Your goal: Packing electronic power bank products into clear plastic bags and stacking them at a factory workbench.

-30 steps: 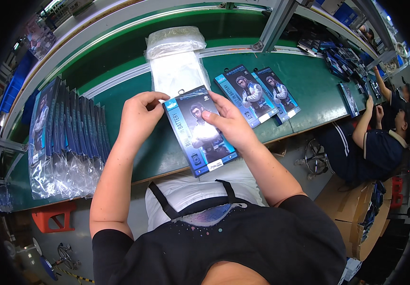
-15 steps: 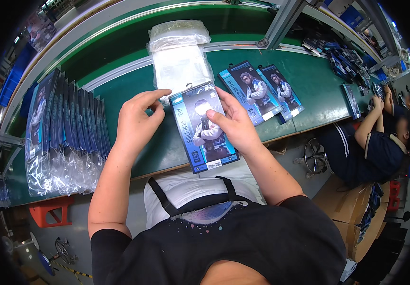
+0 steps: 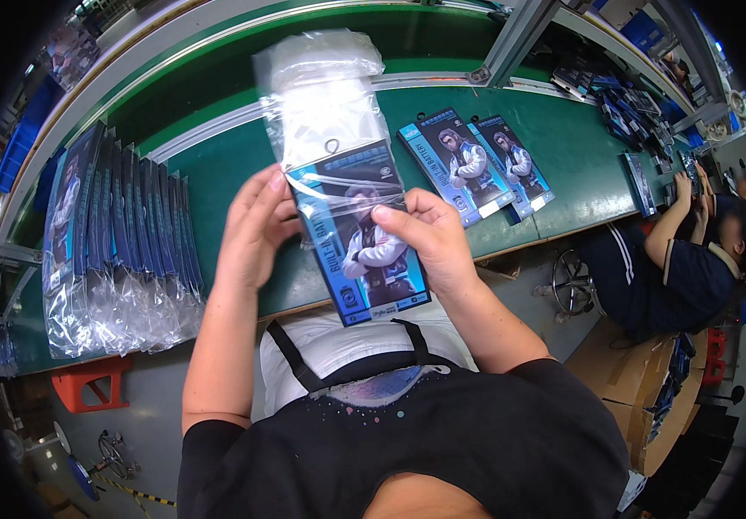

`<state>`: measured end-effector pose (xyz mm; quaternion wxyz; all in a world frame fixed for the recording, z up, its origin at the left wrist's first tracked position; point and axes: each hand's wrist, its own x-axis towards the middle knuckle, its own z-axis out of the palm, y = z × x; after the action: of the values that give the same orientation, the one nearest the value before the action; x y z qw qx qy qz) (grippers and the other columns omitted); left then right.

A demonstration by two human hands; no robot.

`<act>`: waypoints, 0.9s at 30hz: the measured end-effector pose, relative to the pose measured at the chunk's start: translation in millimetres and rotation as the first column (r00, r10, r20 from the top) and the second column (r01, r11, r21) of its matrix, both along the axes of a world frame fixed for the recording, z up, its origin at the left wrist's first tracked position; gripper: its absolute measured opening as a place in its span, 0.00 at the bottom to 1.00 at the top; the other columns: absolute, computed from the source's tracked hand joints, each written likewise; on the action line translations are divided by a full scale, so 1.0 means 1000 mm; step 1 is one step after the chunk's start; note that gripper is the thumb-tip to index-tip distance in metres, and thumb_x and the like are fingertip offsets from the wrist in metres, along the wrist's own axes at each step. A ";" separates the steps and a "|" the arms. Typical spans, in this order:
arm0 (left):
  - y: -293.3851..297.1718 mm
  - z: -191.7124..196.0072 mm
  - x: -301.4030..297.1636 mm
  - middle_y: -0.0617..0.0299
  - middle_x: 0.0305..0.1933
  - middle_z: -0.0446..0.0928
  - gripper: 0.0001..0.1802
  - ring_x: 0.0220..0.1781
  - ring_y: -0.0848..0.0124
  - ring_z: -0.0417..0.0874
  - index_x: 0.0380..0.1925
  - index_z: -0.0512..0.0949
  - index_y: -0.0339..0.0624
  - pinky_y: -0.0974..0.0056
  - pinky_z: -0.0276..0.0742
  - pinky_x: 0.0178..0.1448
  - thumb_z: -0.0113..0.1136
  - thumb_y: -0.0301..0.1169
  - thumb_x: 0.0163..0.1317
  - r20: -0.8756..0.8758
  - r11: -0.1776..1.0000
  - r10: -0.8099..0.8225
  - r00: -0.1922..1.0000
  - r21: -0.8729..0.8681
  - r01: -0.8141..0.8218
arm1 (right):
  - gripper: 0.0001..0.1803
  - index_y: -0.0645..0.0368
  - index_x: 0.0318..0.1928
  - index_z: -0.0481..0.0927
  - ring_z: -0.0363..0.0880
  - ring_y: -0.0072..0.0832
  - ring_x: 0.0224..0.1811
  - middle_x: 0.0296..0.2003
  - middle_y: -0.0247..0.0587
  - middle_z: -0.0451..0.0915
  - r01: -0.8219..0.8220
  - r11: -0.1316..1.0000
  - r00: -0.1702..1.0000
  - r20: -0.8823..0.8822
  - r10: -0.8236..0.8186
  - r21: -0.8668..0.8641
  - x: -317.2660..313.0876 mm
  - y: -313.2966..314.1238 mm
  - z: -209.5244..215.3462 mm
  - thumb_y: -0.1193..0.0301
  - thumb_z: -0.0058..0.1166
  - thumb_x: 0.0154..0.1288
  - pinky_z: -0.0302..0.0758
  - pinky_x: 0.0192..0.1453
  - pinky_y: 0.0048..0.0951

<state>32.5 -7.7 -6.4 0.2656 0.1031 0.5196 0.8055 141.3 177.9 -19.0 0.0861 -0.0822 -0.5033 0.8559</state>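
A flat blue-and-black box (image 3: 380, 281) with a printed figure tilts before me at the table's front edge. My right hand (image 3: 433, 235) holds its right side, thumb pressed on the front face. At its upper left edge my left hand (image 3: 256, 229) pinches a clear plastic bag (image 3: 279, 130). The bag's film lies wrinkled across the upper part of the box and its lower part is bare. Past the box's black hanging loop, a pile of clear bags (image 3: 325, 59) lies on the table. How the left fingers sit behind the film is partly hidden.
A row of bagged boxes (image 3: 122, 225) stands at the left. Two similar boxes (image 3: 459, 164) lie right of the bags on the green table (image 3: 585, 164). Farther right sits a co-worker (image 3: 680, 268) beside a heap of dark packages (image 3: 632, 112). An open carton (image 3: 632, 372) is below.
My left hand has moved down to the box's upper left edge and closed on the bag. Film now covers the box's upper part. The box has shifted slightly down and left.
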 end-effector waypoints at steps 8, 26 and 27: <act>0.013 0.003 -0.006 0.48 0.46 0.79 0.17 0.45 0.60 0.83 0.49 0.71 0.29 0.57 0.80 0.52 0.54 0.31 0.65 0.408 0.935 -0.132 0.904 0.354 -0.023 | 0.44 0.65 0.65 0.61 0.77 0.21 0.41 0.43 0.44 0.79 -0.233 0.885 0.961 -0.046 0.274 0.404 0.007 0.003 0.017 0.71 0.71 0.49 0.74 0.42 0.22; 0.018 0.033 0.042 0.52 0.45 0.79 0.25 0.45 0.67 0.82 0.50 0.73 0.33 0.63 0.79 0.49 0.48 0.46 0.69 0.294 0.883 -0.425 0.856 0.346 0.319 | 0.15 0.58 0.40 0.82 0.78 0.39 0.35 0.31 0.40 0.80 0.194 0.587 0.727 -0.517 0.452 0.786 -0.006 -0.024 0.068 0.79 0.55 0.49 0.75 0.41 0.34; 0.017 0.031 0.045 0.53 0.43 0.79 0.22 0.43 0.68 0.82 0.48 0.74 0.33 0.64 0.80 0.47 0.50 0.44 0.68 0.320 0.911 -0.369 0.873 0.312 0.271 | 0.15 0.57 0.43 0.83 0.79 0.39 0.38 0.33 0.40 0.82 0.125 0.560 0.638 -0.499 0.587 0.819 -0.005 -0.028 0.070 0.74 0.59 0.52 0.74 0.47 0.38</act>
<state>77.6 9.5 24.2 0.4741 0.0675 0.3263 0.8150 136.5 149.6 51.4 0.1799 0.3896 -0.7554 0.4952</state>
